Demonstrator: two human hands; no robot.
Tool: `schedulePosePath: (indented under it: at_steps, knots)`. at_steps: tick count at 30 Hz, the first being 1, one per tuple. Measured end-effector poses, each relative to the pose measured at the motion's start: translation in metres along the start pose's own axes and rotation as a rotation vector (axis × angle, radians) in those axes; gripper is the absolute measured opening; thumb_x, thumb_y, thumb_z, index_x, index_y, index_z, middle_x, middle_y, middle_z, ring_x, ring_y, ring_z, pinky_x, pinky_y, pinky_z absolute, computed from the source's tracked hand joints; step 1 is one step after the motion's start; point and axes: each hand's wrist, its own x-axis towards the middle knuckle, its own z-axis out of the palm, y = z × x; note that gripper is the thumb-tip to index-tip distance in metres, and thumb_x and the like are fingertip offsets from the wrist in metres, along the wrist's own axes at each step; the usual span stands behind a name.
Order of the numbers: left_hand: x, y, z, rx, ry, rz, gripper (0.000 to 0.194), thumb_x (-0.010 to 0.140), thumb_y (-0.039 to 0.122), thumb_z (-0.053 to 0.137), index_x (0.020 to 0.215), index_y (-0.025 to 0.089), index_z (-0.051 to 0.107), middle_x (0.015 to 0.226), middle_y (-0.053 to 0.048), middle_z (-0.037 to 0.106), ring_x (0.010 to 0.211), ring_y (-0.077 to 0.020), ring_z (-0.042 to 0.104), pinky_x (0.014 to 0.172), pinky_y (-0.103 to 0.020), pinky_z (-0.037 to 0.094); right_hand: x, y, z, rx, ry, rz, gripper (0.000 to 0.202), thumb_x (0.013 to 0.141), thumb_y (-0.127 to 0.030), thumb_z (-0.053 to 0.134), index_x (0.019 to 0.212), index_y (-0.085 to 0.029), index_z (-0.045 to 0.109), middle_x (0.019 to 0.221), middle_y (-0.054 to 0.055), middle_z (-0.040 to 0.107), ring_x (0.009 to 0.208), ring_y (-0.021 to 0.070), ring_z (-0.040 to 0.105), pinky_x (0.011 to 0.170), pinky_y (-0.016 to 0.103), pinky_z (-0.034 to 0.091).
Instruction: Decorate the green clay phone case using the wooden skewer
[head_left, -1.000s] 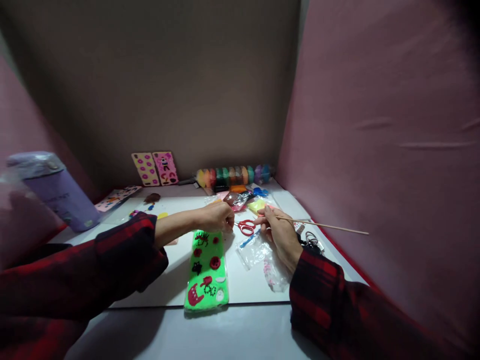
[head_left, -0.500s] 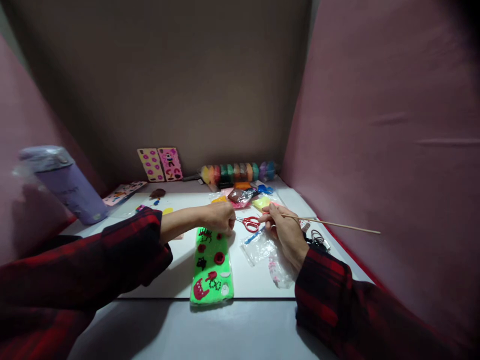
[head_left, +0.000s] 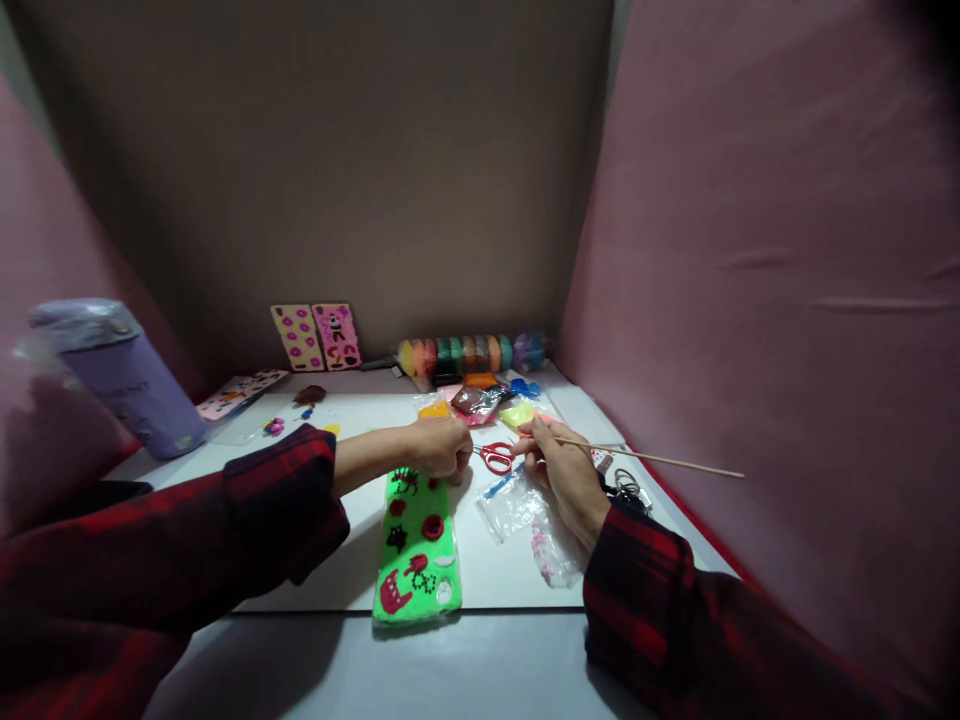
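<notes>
A green phone case (head_left: 415,545) covered in clay lies at the table's front edge, dotted with red and black shapes. Over its far end, my left hand (head_left: 441,446) is closed with the fingers curled down; whatever they may hold is hidden. My right hand (head_left: 564,470) pinches a thin wooden skewer (head_left: 660,459), which points out to the right and tilts slightly down. Red-handled scissors (head_left: 496,458) lie between the two hands. Beneath and beside my right hand are clear plastic bags (head_left: 517,508), one with pink bits in it.
A purple tumbler (head_left: 142,390) stands at the left. Two decorated phone cases (head_left: 318,337) lean on the back wall, near a wrapped row of coloured clay tubs (head_left: 465,354). Several clay packets (head_left: 480,402) lie before it. Black scissors (head_left: 628,490) sit right of my right hand.
The whole view has shifted slightly, so things appear a little lower and mostly further left. Both hands keep nearly the same pose, and the skewer stays in my right hand.
</notes>
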Motion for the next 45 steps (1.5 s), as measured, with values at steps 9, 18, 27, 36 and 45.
schedulePosePath:
  at_steps: [9,18,27,36,45]
  knots:
    - [-0.009,-0.019,-0.03,-0.321,0.13,0.086,0.009,0.066,0.021,0.062,0.063,0.014,0.056,0.058,0.002,0.05,0.054,-0.0092,0.042,0.05,-0.021,0.03,0.001,0.003,-0.002,0.006,-0.006,-0.012,0.038,0.07,-0.051,0.066,0.078,-0.014,0.061,0.059,0.003,0.063,0.04,0.0053,0.039,0.034,0.016,0.026]
    - [-0.054,-0.029,-0.002,-0.626,0.242,-0.025,0.008,0.067,0.022,0.054,0.068,0.016,0.049,0.057,0.002,0.051,0.046,-0.0075,0.041,0.045,-0.02,0.032,-0.002,0.003,0.0,-0.002,-0.008,0.002,0.039,0.068,-0.051,0.069,0.08,-0.015,0.063,0.06,0.003,0.065,0.041,0.0051,0.04,0.034,0.015,0.026]
    - [-0.016,-0.021,0.012,-0.355,0.319,0.023,0.01,0.057,0.009,0.058,0.061,0.012,0.067,0.062,-0.002,0.065,0.062,-0.0147,0.057,0.056,-0.022,0.039,-0.002,0.002,-0.001,-0.041,-0.013,-0.019,0.042,0.068,-0.054,0.069,0.079,-0.014,0.063,0.059,0.004,0.066,0.039,0.0047,0.039,0.033,0.015,0.024]
    - [0.003,-0.017,0.023,-0.177,0.244,0.076,0.011,0.061,0.011,0.058,0.065,0.013,0.069,0.065,-0.004,0.066,0.064,-0.0169,0.058,0.058,-0.023,0.04,-0.002,0.003,-0.001,-0.048,-0.03,-0.028,0.041,0.069,-0.053,0.068,0.079,-0.014,0.064,0.06,0.004,0.065,0.043,0.007,0.043,0.037,0.017,0.029]
    - [-0.013,-0.004,0.006,-0.2,0.319,0.058,0.016,0.058,0.001,0.048,0.062,0.015,0.055,0.063,-0.001,0.054,0.063,-0.014,0.048,0.057,-0.024,0.035,-0.003,0.001,0.0,-0.06,-0.036,-0.025,0.039,0.071,-0.052,0.065,0.081,-0.014,0.063,0.06,0.004,0.065,0.042,0.0063,0.041,0.037,0.017,0.028]
